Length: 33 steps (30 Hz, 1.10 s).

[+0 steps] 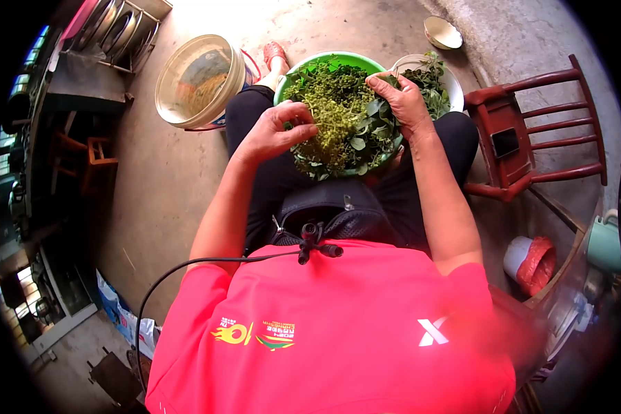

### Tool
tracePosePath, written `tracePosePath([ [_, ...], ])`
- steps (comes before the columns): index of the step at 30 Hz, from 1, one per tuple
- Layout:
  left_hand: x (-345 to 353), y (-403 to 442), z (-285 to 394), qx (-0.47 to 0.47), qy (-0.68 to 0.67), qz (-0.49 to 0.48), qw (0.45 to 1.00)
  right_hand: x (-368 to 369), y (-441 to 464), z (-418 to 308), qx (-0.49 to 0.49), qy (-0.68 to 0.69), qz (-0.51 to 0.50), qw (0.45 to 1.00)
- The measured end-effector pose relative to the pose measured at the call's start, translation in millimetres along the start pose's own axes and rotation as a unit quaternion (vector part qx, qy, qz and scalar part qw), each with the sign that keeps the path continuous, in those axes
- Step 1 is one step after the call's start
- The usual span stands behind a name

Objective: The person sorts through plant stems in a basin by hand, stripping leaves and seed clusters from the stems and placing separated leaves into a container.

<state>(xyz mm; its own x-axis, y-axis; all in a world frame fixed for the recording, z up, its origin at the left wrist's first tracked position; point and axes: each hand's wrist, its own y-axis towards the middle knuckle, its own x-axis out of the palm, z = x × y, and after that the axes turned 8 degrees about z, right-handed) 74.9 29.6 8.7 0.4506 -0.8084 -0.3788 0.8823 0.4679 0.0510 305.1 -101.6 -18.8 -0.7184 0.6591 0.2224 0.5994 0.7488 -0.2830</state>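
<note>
A green basin [345, 58] rests between my knees, filled with yellow-green flower or seed clusters [334, 110] and darker leaves. My left hand [276, 131] is over the basin's left side, its fingers curled inward at the edge of the clusters; whatever is between them is too small to make out. Over the right side, my right hand [403, 103] pinches a leafy sprig [379, 117], whose leaves hang down into the basin. Just beyond that hand, a white bucket [454, 90] holds more leafy stems [431, 90].
A large pale bucket [221, 45] stands at the left. To the right is a red wooden chair [507, 121] with a phone-like dark object [506, 142] on its seat. A bowl [443, 33] lies on the floor at the upper right. A cable [165, 279] crosses my shirt.
</note>
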Motion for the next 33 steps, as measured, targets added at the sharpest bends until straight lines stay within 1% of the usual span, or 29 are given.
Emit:
tracePosePath([
  [2,2.4,-0.9,2.5,0.077,0.041,-0.014,0.996,0.2,0.1,-6.1,0.016,-0.015,-0.002,1.000],
  [3,3.8,-2.5,3.4,0.080,0.036,-0.016,0.996,0.8,0.3,-7.7,0.032,-0.030,-0.005,0.999],
  [4,3.9,-4.5,5.0,0.080,0.037,-0.016,0.996,-2.7,5.6,-0.3,0.021,-0.066,-0.015,0.997],
  [6,4.0,-7.2,9.1,0.055,0.012,-0.028,0.998,0.2,11.1,9.4,-0.021,-0.115,-0.027,0.993],
  [8,5.5,-7.0,10.8,0.055,0.022,-0.031,0.998,7.0,15.9,11.9,-0.042,-0.119,-0.030,0.992],
  [10,8.7,-6.2,8.9,0.090,0.058,-0.054,0.993,18.2,22.2,4.4,-0.112,-0.172,-0.043,0.978],
  [11,11.8,-4.7,7.9,0.106,0.056,-0.055,0.991,24.1,30.4,5.0,-0.177,-0.210,-0.049,0.960],
  [12,15.0,-4.1,6.8,0.116,0.063,-0.056,0.990,31.7,30.8,-4.4,-0.182,-0.281,-0.058,0.940],
  [14,18.6,-1.7,9.2,0.139,0.088,-0.070,0.984,45.7,38.6,-9.1,-0.263,-0.427,-0.071,0.862],
  [15,21.4,-1.2,9.7,0.146,0.093,-0.072,0.982,50.5,46.6,-7.6,-0.193,-0.490,-0.100,0.844],
  [16,22.7,-0.6,10.4,0.147,0.094,-0.071,0.982,56.7,52.6,-4.8,-0.183,-0.576,-0.112,0.789],
  [18,23.6,-0.7,12.2,0.156,0.094,-0.071,0.981,61.2,57.0,-2.7,-0.139,-0.697,-0.124,0.693],
  [19,23.6,-1.7,11.8,0.150,0.090,-0.069,0.982,61.3,57.2,-3.9,-0.141,-0.697,-0.126,0.692],
  [21,21.4,-3.9,13.1,0.140,0.094,-0.065,0.983,52.0,57.9,-8.3,-0.087,-0.709,-0.139,0.685],
  [22,21.3,-4.8,13.1,0.131,0.096,-0.064,0.985,42.2,63.8,-1.2,-0.127,-0.652,-0.107,0.740],
  [23,21.9,-5.5,10.4,0.130,0.093,-0.062,0.985,28.3,69.4,4.4,-0.046,-0.492,-0.115,0.862],
  [24,22.6,-5.5,7.0,0.139,0.089,-0.062,0.984,23.6,64.6,-0.6,0.039,-0.309,-0.116,0.943],
  [25,23.4,-5.2,4.9,0.149,0.087,-0.062,0.983,18.5,58.7,-5.6,0.095,-0.158,-0.073,0.980],
  [26,24.3,-4.8,3.7,0.151,0.084,-0.061,0.983,14.9,53.4,-11.6,0.123,-0.077,-0.038,0.989],
  [28,25.7,-3.1,4.2,0.138,0.096,-0.066,0.984,3.9,54.7,-10.0,0.097,-0.056,-0.016,0.994],
  [32,31.5,-0.7,3.9,0.137,0.100,-0.066,0.983,1.3,52.9,-13.0,0.088,-0.042,-0.036,0.995],
  [33,33.3,0.0,4.0,0.143,0.100,-0.073,0.982,6.9,54.0,-11.6,0.034,-0.104,-0.065,0.992],
])
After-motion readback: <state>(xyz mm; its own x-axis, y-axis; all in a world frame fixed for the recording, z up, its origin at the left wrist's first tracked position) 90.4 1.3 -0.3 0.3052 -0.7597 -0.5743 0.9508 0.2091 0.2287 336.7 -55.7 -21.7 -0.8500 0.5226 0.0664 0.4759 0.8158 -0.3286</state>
